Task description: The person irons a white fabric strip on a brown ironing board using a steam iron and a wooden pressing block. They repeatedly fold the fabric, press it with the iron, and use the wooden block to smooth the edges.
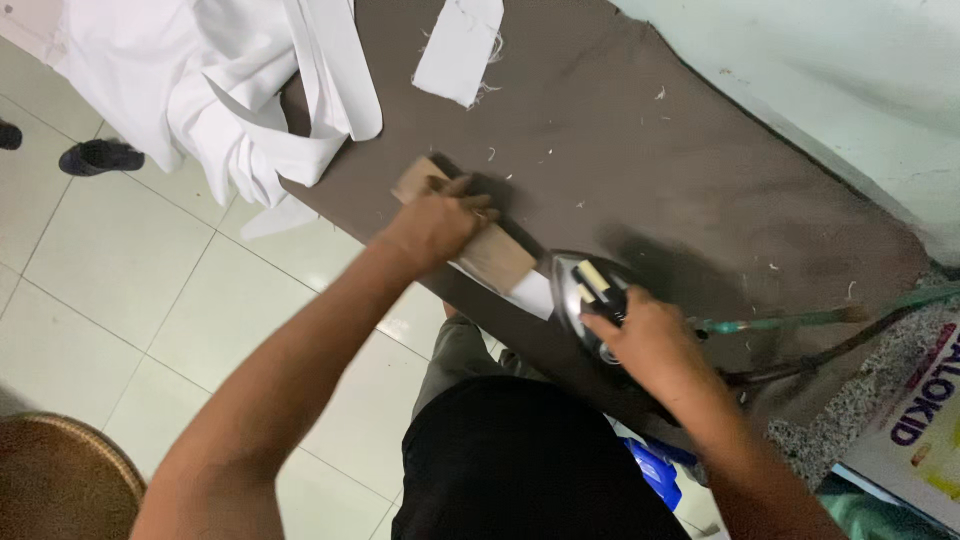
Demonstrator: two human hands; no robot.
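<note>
The person stands at a counter (700,190) covered with brown cloth. The left hand (440,222) lies flat, fingers pressed down, on a tan cardboard strip (490,255) that sits over a white fabric piece (530,295) near the front edge of the counter. The right hand (650,340) is closed around the handle of a black iron (590,290), whose nose is touching the end of the white piece, just beside the cardboard.

As a judgement, the pressing of this piece looks only begun or in the middle: most of the piece is hidden under the cardboard, so one cannot tell how much is already flat. Another small white piece (460,45) lies apart at the far side, and a pile of white garment (230,90) hangs over the left end, both seemingly not in work now. Small thread bits are scattered on the cloth.
</note>
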